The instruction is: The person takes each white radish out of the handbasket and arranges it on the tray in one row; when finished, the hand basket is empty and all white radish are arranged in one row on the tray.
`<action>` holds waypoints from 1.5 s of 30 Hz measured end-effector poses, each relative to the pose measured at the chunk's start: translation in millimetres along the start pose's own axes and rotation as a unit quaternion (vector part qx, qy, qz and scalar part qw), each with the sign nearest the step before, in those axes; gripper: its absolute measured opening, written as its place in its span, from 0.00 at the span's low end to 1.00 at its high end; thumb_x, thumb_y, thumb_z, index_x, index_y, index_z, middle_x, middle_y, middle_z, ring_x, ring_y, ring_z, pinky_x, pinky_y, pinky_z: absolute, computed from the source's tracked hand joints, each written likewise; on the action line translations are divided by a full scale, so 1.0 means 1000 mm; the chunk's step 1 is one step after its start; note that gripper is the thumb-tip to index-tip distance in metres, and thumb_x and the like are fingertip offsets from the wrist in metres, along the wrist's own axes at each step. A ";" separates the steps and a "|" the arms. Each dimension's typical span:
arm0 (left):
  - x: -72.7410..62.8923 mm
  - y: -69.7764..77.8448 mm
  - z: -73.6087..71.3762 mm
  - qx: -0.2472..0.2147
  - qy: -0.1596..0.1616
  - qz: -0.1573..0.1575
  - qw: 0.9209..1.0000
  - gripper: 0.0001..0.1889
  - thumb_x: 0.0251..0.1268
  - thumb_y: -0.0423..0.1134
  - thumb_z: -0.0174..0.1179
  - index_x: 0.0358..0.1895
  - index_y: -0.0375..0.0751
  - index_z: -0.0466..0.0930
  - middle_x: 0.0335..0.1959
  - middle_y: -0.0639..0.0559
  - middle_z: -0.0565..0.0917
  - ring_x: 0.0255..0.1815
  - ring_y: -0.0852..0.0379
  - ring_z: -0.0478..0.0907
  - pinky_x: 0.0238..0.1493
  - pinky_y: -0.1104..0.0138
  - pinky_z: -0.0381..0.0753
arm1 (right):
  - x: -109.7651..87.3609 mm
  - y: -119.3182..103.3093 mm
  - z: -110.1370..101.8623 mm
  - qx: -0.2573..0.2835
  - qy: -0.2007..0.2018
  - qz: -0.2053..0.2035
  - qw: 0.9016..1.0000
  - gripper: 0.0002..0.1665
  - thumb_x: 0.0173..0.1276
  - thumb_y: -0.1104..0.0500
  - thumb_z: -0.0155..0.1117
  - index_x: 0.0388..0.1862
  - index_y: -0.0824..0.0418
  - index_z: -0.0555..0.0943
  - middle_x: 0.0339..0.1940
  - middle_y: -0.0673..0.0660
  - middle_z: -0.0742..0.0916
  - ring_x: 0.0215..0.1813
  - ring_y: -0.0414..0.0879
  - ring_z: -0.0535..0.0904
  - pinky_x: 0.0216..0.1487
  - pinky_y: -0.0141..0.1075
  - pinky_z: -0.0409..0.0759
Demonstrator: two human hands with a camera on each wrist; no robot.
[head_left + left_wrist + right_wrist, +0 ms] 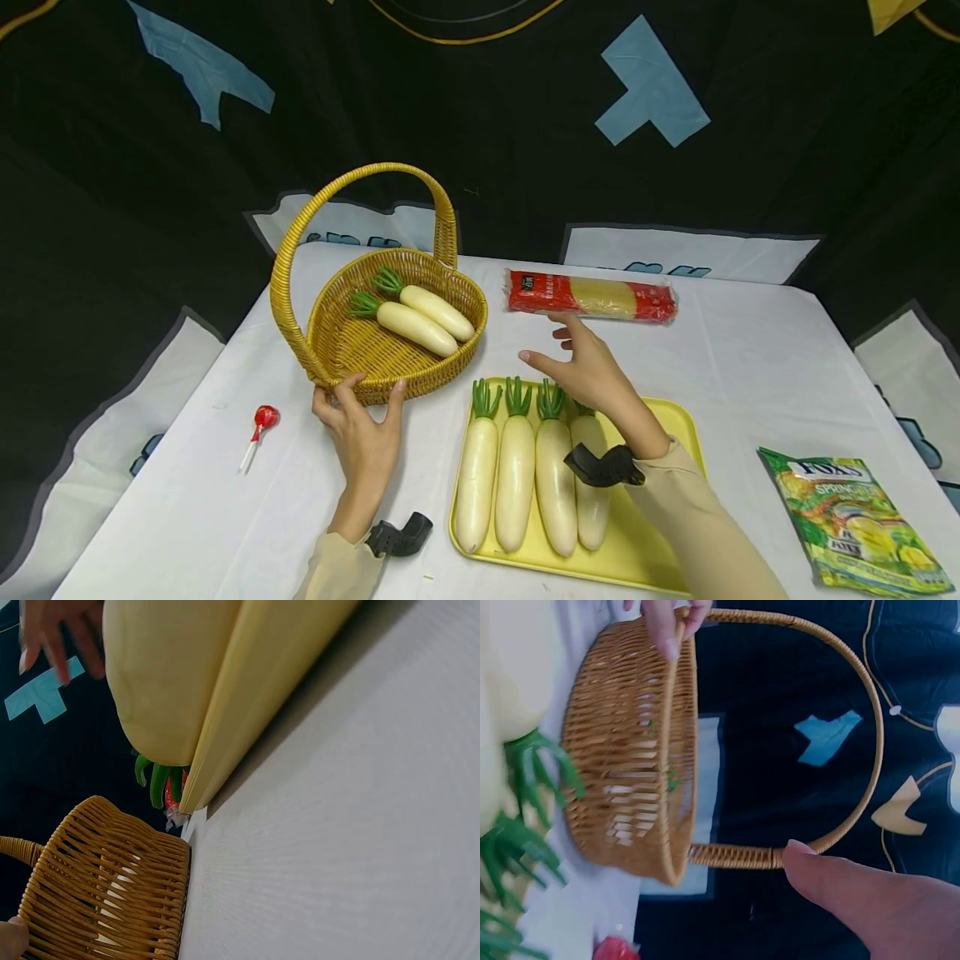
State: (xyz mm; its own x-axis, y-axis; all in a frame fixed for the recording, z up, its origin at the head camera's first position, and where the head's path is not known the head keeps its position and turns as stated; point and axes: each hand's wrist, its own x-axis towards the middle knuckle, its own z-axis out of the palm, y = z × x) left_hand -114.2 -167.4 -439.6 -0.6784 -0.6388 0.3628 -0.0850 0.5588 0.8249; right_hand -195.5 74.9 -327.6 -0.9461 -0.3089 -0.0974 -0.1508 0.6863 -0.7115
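1. Leftmost on the table, at 8 o'clock from the basket, lies a red-wrapped lollipop.
2. My left hand grips the wicker basket at its 7 o'clock rim, the fingers hooked over the edge. The weave looks light and fairly stiff, so that rim should be a sound place to steady it; the tall arched handle would be another.
3. Inside the basket, two white radishes lie side by side, their leafy ends towards 10 o'clock.
4. At 4 o'clock from the basket, the yellow tray carries four more white radishes in a row, green tops at 12 o'clock; my wrist partly covers the rightmost. They look firm, smooth and perhaps slippery, with some weight. I'd take one round its thick middle, since the stubby tops may bend or snap.
5. My right hand hovers over the tray's 12 o'clock edge, thumb and fingers apart, holding nothing.
6. Beyond it, at 3 o'clock from the basket, lies a red-and-clear noodle packet.
7. Rightmost, at 3 o'clock from the tray, is a green Fox's candy bag.
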 end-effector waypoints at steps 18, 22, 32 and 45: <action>0.000 -0.001 -0.001 0.006 0.003 0.004 1.000 0.28 0.52 0.53 0.63 0.50 0.41 0.65 0.62 0.31 0.48 0.63 0.34 0.54 0.59 0.47 0.58 | 0.056 -0.066 0.043 -0.020 -0.048 -0.158 0.986 0.40 0.58 0.52 0.64 0.68 0.54 0.60 0.64 0.57 0.72 0.59 0.52 0.72 0.56 0.45 0.73; 0.000 -0.002 0.000 0.006 0.006 0.011 1.000 0.28 0.52 0.53 0.63 0.50 0.41 0.65 0.62 0.31 0.48 0.63 0.34 0.54 0.59 0.47 0.58 | 0.068 -0.076 0.055 -0.030 -0.072 -0.195 0.978 0.38 0.59 0.54 0.64 0.67 0.55 0.61 0.62 0.58 0.73 0.59 0.53 0.72 0.55 0.44 0.73; 0.000 -0.003 0.001 0.008 0.013 0.024 1.000 0.28 0.51 0.52 0.64 0.50 0.40 0.65 0.61 0.30 0.49 0.63 0.33 0.55 0.60 0.46 0.58 | 0.091 -0.085 0.084 -0.081 -0.105 -0.193 0.972 0.35 0.61 0.54 0.61 0.66 0.53 0.61 0.60 0.59 0.74 0.62 0.51 0.69 0.58 0.44 0.70; -0.001 -0.001 0.000 0.011 0.012 0.012 1.000 0.28 0.51 0.53 0.64 0.50 0.41 0.66 0.62 0.29 0.49 0.63 0.32 0.55 0.59 0.46 0.58 | 0.112 -0.080 0.105 -0.130 -0.118 -0.179 0.968 0.36 0.60 0.55 0.62 0.66 0.54 0.61 0.60 0.61 0.74 0.58 0.50 0.73 0.56 0.41 0.72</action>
State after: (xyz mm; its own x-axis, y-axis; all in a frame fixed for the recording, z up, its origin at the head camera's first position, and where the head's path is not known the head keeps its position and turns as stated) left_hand -113.3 -168.0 -440.8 -0.6624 -0.6380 0.3926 -0.0851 0.5848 0.8067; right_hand -259.2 -83.3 -354.5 -0.7330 -0.6780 -0.0552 -0.5530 0.6411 -0.5322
